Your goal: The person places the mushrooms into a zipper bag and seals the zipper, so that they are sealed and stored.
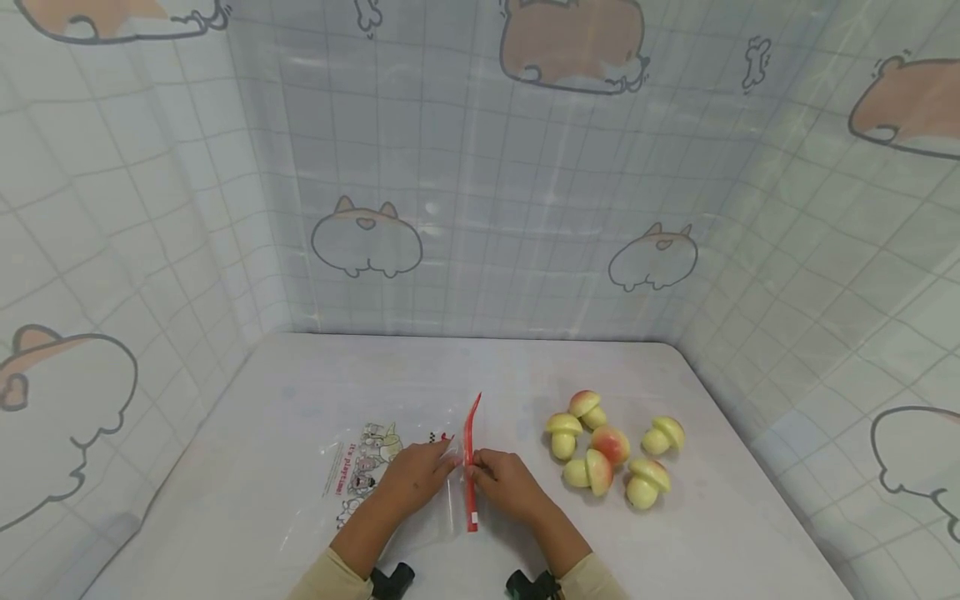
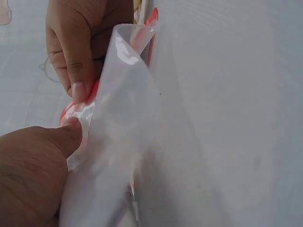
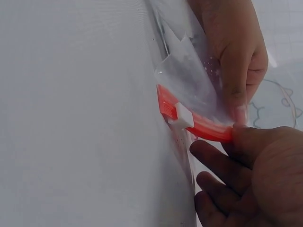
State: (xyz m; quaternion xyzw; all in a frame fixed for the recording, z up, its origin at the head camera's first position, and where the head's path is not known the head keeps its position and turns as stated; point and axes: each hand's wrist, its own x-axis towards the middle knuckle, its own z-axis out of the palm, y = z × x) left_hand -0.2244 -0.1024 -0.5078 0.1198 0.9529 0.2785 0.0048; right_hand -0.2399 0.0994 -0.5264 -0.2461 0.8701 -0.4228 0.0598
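A clear plastic zip bag (image 1: pixel 360 475) printed with cartoon figures lies on the table, its red zip edge (image 1: pixel 471 492) toward the right. A white slider (image 3: pixel 183 116) sits near the zip's near end. My left hand (image 1: pixel 414 477) pinches the film just beside the red strip, thumb on the plastic in the left wrist view. Opposite it, my right hand (image 1: pixel 508 483) pinches the red edge between thumb and forefinger, its other fingers loosely bent. A loose flap of film (image 2: pixel 123 94) stands up near the hands.
Right of the hands, several mushroom-shaped pieces (image 1: pixel 643 483), yellow-green with some red caps, lie in a loose group on the white table (image 1: pixel 247 467). A patterned sheet (image 1: pixel 495 192) rises behind the table and along both sides.
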